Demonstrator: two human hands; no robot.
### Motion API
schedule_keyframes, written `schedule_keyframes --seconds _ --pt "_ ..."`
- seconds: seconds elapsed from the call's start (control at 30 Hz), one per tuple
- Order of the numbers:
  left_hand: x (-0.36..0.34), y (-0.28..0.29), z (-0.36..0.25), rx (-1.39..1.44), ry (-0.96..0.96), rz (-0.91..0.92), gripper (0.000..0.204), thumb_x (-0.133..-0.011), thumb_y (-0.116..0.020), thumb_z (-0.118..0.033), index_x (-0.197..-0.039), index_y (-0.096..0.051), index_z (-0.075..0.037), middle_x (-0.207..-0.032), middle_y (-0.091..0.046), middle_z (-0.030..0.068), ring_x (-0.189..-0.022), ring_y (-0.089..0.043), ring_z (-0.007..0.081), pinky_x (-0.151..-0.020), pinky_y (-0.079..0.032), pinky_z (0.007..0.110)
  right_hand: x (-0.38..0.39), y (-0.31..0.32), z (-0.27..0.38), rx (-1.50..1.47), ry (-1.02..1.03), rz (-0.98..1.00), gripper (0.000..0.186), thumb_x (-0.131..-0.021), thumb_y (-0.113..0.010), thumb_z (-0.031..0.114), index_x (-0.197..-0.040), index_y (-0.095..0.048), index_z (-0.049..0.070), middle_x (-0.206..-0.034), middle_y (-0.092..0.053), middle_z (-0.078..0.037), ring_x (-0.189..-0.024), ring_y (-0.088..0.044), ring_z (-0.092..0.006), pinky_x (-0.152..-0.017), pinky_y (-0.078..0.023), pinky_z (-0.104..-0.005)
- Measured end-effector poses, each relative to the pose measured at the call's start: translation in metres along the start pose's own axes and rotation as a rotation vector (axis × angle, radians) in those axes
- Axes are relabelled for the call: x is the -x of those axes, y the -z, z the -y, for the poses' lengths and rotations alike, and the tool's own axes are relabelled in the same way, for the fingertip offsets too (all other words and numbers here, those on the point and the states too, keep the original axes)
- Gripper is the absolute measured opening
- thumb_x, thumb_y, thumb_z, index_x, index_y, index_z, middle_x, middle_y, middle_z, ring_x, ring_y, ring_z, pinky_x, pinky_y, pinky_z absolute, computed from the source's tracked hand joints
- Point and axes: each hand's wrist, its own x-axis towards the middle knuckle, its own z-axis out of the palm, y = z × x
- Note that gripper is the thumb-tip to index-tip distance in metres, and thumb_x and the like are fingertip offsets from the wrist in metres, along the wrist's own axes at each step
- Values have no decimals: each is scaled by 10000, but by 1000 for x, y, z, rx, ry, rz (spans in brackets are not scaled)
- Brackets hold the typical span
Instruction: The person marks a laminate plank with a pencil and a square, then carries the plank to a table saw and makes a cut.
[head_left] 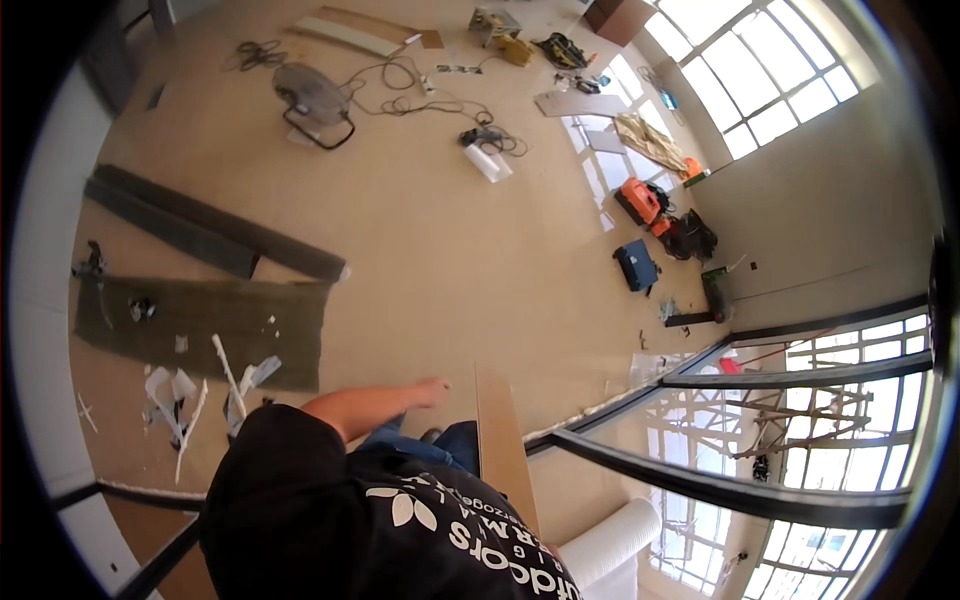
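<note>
My left hand is at the end of my bent left forearm, in front of my jeans. Its fingers look curled closed, and nothing shows in them. Just right of it, apart from the fist, a long narrow tan panel runs from the floor up along my body. Only a sliver of skin from my right hand shows, beside the panel's lower end in the picture. Its fingers are hidden by my black shirt and the panel. A white roll of wrapping lies to the right.
A dark metal frame with glass bounds the right side. Dark green mats and white scraps lie left. Farther off are a floor fan, cables, a blue toolbox and an orange case.
</note>
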Motion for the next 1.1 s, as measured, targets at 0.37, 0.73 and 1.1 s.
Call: schedule_keyframes --seconds 0.37,0.73,1.1 --pt "-279 -1 -242 988 476 303 330 -938 -694 -446 -977 -659 -119 -801 -663 37 -615 -633 191 -525 -544 339 -206 301 273 207 125 -130 908 -760 -625 785 -1025 -727 -77 -1013 -697 -341 -1068 -691 -412 -856 -533 -461" --pt "-514 272 -576 1294 456 312 654 -929 -636 -605 -1320 -633 -80 -1326 -664 91 -1198 -634 252 -1035 -497 441 -155 545 634 164 279 -692 706 -807 -748 603 -1095 -632 -31 -1034 -681 -328 -1015 -633 -508 -894 -498 -565" --pt "-726 607 -863 1688 -356 557 732 -990 -532 -592 -1506 -440 -80 -1531 -484 86 -1376 -478 278 -1158 -380 452 -220 783 938 -160 737 -1048 544 -800 -823 396 -1035 -559 -18 -856 -676 -292 -837 -652 -500 -701 -507 -525"
